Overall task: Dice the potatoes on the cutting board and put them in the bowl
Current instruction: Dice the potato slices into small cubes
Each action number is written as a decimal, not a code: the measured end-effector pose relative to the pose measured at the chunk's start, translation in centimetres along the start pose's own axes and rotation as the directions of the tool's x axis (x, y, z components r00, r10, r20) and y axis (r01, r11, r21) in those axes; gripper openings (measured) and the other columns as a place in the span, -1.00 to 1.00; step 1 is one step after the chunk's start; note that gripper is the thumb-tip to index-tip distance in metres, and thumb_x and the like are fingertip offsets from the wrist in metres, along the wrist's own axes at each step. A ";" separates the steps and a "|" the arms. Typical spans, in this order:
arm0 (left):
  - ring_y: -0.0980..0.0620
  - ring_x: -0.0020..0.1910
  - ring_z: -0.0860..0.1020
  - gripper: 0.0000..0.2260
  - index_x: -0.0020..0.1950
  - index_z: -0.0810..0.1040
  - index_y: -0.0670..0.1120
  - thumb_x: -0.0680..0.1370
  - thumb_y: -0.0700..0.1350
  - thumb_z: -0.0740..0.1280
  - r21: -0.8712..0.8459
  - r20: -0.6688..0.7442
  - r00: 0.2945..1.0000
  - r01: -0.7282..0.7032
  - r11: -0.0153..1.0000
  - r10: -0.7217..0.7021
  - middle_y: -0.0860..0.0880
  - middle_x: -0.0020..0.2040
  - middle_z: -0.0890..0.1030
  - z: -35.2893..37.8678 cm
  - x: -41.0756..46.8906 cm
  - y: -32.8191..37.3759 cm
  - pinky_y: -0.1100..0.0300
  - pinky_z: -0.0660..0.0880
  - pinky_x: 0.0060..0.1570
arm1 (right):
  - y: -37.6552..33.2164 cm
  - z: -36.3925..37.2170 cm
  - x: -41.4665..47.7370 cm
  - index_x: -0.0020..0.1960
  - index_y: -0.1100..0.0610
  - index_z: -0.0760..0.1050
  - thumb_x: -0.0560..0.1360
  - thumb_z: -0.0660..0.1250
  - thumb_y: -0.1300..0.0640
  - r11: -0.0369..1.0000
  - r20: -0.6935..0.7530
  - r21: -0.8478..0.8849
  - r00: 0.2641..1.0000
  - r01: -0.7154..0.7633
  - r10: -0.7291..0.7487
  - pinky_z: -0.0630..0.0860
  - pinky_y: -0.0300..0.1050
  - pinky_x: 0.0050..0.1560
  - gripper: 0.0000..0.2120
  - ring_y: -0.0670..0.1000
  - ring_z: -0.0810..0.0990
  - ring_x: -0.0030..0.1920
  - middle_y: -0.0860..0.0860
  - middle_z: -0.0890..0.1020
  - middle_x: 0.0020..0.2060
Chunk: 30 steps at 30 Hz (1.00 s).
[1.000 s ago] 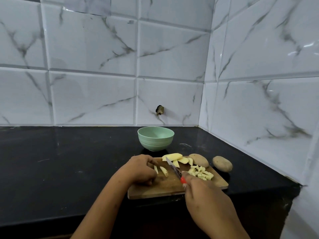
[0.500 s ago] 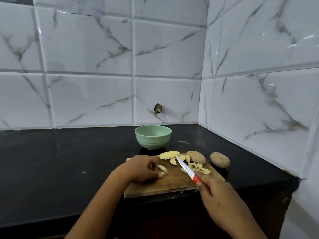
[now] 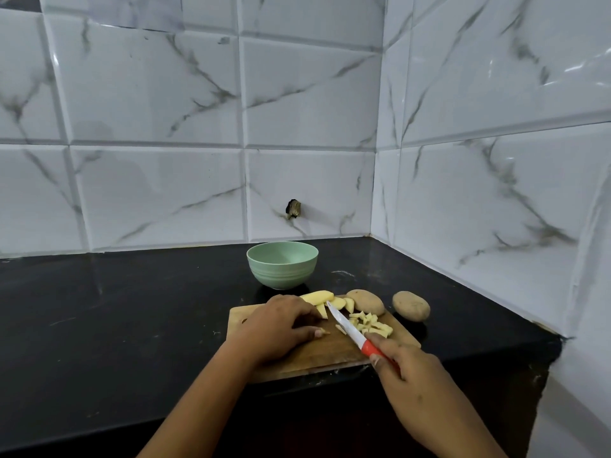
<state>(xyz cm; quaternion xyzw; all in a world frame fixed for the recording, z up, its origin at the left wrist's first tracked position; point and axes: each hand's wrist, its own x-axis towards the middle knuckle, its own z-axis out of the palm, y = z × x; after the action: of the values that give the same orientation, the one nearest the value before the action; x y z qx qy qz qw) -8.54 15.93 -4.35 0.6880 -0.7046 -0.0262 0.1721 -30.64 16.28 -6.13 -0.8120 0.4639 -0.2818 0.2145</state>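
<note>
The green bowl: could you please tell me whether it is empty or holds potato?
Empty as far as shows: the bowl is bare green inside; the diced pieces lie on the cutting board. Its bottom is hidden.

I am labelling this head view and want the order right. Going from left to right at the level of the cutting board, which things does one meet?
left hand → unpeeled potato on the board → unpeeled potato on the countertop. The knife, diced pieces and right hand overlap these, so they are left out.

Dim, soft light; wall-tile [image 3: 496,77] glare; wide-angle edge bending.
</note>
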 end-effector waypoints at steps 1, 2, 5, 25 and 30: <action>0.15 0.16 0.41 -0.72 0.21 0.54 0.13 0.54 0.14 0.29 0.003 -0.021 1.000 0.004 1.000 -0.004 0.14 0.15 0.52 0.1 -0.2 0.2 0.18 0.38 0.20 | -0.1 0.0 -0.1 0.46 -0.24 0.24 0.63 0.10 -0.08 1.000 -0.004 -0.005 1.000 0.004 -0.004 0.49 -0.31 -0.09 -0.60 -0.19 0.53 -0.06 -0.20 0.53 0.09; 0.17 0.11 0.42 -0.76 0.17 0.56 0.14 0.53 0.14 0.30 -0.007 -0.055 0.998 0.013 1.000 -0.013 0.16 0.10 0.53 0.3 -0.5 0.3 0.21 0.40 0.15 | -0.1 -0.1 -0.3 0.46 -0.24 0.23 0.63 0.09 -0.08 1.000 -0.009 -0.013 1.000 0.009 -0.009 0.50 -0.29 -0.02 -0.60 -0.18 0.52 -0.01 -0.19 0.52 0.13; 0.23 -0.07 0.43 -0.86 0.04 0.59 0.14 0.52 0.09 0.34 -0.042 -0.185 0.981 0.050 0.998 -0.057 0.19 -0.02 0.53 0.7 -1.5 0.8 0.35 0.34 -0.09 | -0.8 -0.4 -1.0 0.47 -0.27 0.17 0.64 0.06 -0.09 0.999 -0.014 -0.046 1.000 0.025 -0.026 0.49 -0.26 0.07 -0.59 -0.16 0.51 0.08 -0.17 0.51 0.21; 0.25 -0.25 0.45 -0.94 -0.17 0.62 0.10 0.48 0.04 0.41 -0.248 -0.332 0.894 0.223 0.943 -0.299 0.21 -0.27 0.51 0.8 -4.0 2.3 0.44 0.31 -0.35 | -4.1 1.6 -0.1 0.55 -0.17 -0.18 0.66 0.06 0.08 0.856 0.252 -0.515 0.963 0.048 0.098 0.42 -0.08 -0.07 -0.42 0.01 0.55 0.11 0.02 0.53 0.18; 0.24 -0.27 0.45 -0.95 -0.14 0.64 0.11 0.50 -0.03 0.40 -0.298 -0.264 0.911 0.236 0.925 -0.318 0.22 -0.25 0.52 0.4 -4.0 2.2 0.45 0.30 -0.37 | -5.4 0.9 -0.9 0.54 -0.21 -0.23 0.65 0.07 0.00 0.880 0.376 -0.475 0.910 0.027 0.175 0.40 -0.06 0.17 -0.39 0.05 0.48 0.25 0.07 0.42 0.34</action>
<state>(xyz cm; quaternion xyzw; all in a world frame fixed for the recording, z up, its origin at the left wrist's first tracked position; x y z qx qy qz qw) -10.74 19.88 -4.93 0.7487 -0.5539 -0.0349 0.3625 -26.97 19.69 -3.76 -0.8614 0.4943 0.0234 0.1143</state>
